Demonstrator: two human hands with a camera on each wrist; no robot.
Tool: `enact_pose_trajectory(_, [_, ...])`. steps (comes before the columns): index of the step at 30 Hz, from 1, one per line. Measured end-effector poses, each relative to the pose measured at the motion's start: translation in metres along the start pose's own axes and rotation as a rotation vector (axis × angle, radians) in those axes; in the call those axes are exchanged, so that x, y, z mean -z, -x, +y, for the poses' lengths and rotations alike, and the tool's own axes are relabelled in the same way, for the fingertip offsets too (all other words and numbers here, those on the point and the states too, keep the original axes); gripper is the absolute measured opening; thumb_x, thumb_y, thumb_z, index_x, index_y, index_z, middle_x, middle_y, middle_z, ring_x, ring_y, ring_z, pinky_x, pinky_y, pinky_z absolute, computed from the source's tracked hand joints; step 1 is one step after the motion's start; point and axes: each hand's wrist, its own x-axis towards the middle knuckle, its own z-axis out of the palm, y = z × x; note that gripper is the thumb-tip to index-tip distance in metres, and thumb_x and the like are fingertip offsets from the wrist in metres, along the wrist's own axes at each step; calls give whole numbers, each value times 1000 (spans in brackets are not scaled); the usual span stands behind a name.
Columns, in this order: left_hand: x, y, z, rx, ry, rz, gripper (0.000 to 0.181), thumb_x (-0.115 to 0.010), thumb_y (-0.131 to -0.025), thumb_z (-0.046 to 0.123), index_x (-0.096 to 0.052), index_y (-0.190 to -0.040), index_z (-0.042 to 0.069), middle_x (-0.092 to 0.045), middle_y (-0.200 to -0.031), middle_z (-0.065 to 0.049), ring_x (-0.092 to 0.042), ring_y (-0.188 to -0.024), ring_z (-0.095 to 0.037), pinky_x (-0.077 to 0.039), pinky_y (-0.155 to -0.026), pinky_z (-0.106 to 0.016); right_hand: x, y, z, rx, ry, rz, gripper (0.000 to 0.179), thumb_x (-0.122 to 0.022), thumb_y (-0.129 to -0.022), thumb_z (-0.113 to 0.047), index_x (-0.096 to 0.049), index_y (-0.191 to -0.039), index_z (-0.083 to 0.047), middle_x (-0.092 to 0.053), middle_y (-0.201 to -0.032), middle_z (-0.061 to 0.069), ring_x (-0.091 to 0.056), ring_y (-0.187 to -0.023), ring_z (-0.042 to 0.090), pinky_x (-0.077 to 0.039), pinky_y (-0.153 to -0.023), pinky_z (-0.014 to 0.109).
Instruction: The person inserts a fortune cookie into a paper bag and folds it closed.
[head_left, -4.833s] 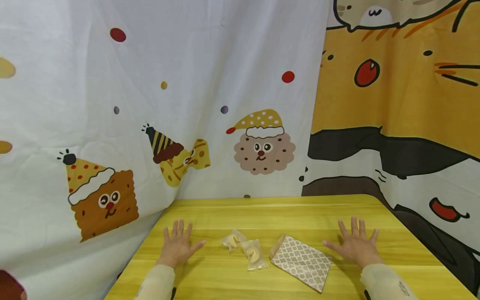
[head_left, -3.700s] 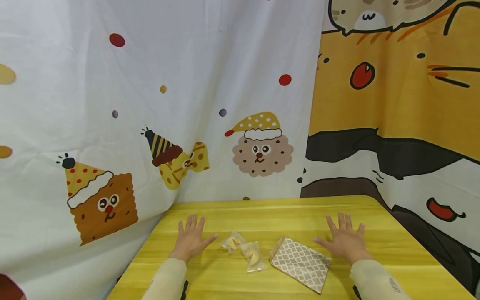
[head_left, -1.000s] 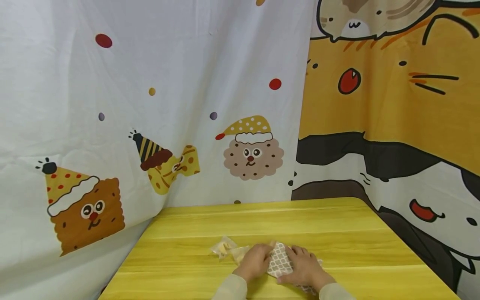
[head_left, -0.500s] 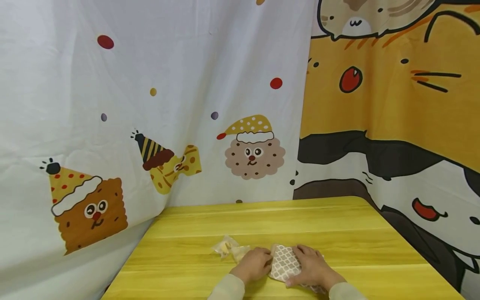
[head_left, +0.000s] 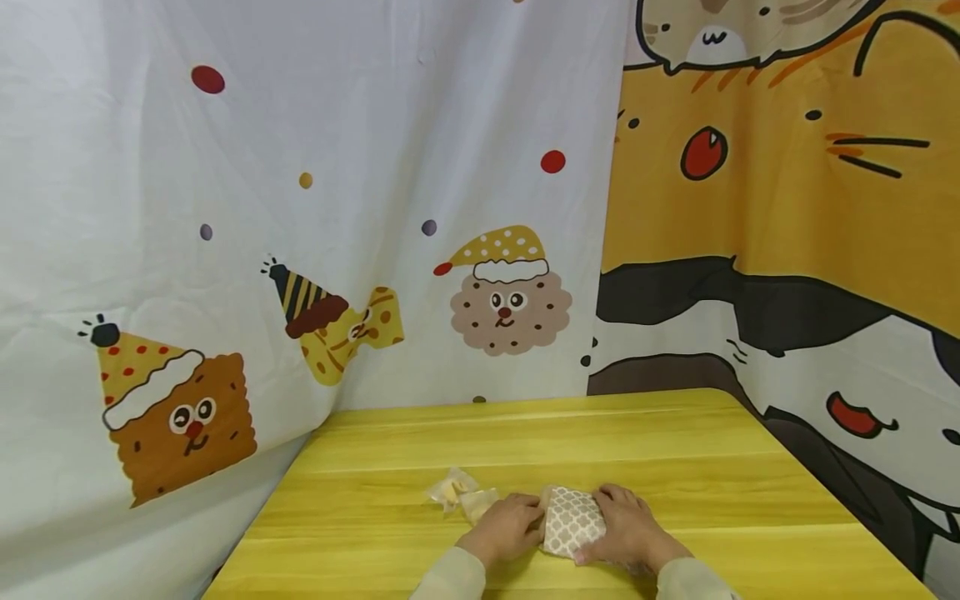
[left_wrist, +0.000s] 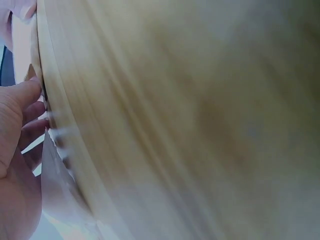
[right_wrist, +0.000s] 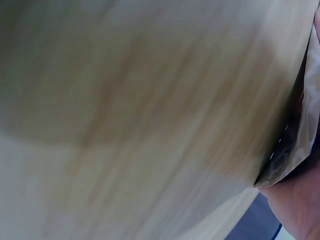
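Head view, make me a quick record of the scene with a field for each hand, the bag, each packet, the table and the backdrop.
Left hand: pinches the edge of the bag at its left end
Right hand: grips the bag from the other side
Bag: beige with a white lattice pattern
Farther packet: see-through, pale yellow showing inside
Nearer packet: partly hidden by the left hand
Table: yellow, wood-grained
Backdrop: cloth with a cartoon print

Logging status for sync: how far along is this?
Done: getting hold of the patterned paper bag. In hand: left hand pinches its plain edge, right hand grips its body; whether it's open isn't clear. Remaining: probably bagging the two wrapped packets, both lying outside it on the table.
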Motion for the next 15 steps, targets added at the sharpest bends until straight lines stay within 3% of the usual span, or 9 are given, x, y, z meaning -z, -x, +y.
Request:
enact_pose_trajectory(5, [2,2,0,37,23,5,37,-61,-99,34,-67,-129,15,-60,-135,-2,-54,-124,-18,-47,-100,-33,1,-2,3,5,-24,9,108,-78,-67,-71,-50,-141,2,-42,-143,24,-34,-133,49,-22,-106,70])
enact_pose_trajectory(10, [2,2,-2,60,78,16,29,-63,-98,34,-72,-118,15,-63,-130,-4,-54,-123,-20,-47,-99,-36,0,-2,4,4,-30,17,104,-77,-68,-70,-51,-140,1,-43,-142,24,-35,-132,50,-23,-107,68])
enact_pose_trajectory(15, [1,0,-5,48,136,76,24,-64,-97,29,-73,-109,12,-68,-119,-4,-58,-119,-22,-47,-99,-34,-2,-1,4,16,-22,26,109,-76,-65,-74,-51,-140,1,-43,-141,25,-36,-131,51,-24,-107,68])
